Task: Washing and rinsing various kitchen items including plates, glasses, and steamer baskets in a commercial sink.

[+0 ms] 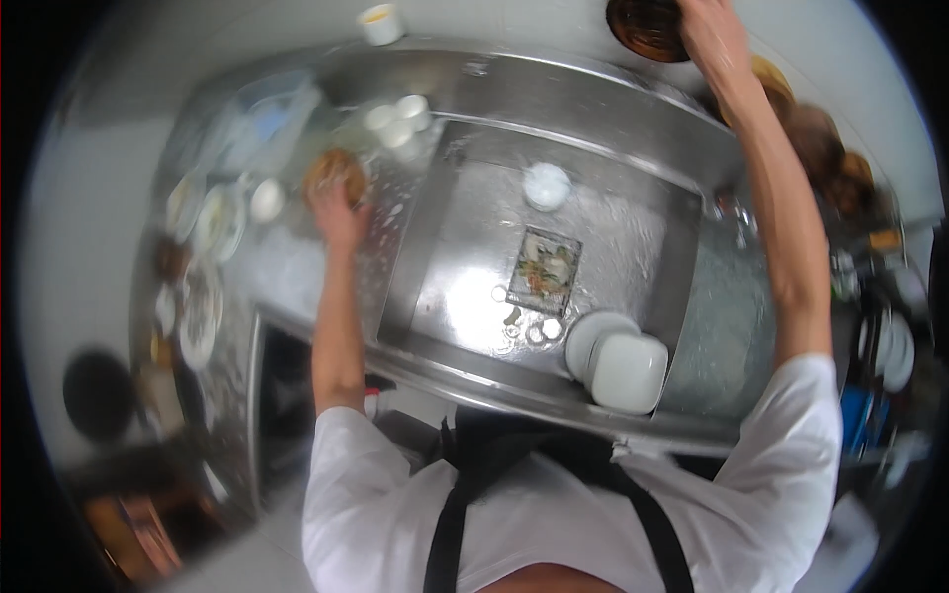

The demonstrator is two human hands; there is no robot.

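My left hand (340, 210) reaches over the steel counter left of the sink, its fingers closed on a round tan-brown bowl (334, 170); motion blurs the fingertips. At the upper right my right hand (714, 38) grips a dark brown round bowl (645, 30) by its edge, beyond the sink's far side. Several brown bowls (813, 138) are gathered at the right, beside my right forearm. Small white cups (397, 124) cluster just past the left hand, and a white egg-shaped dish (266, 200) lies to its left.
The wet steel sink (682, 257) holds a round white object (546, 186), a rectangular drain strainer (568, 247) with food scraps, and stacked white dishes (630, 374). Used plates (202, 316) and a clear plastic tub (262, 119) occupy the left counter. A white cup (381, 25) stands behind.
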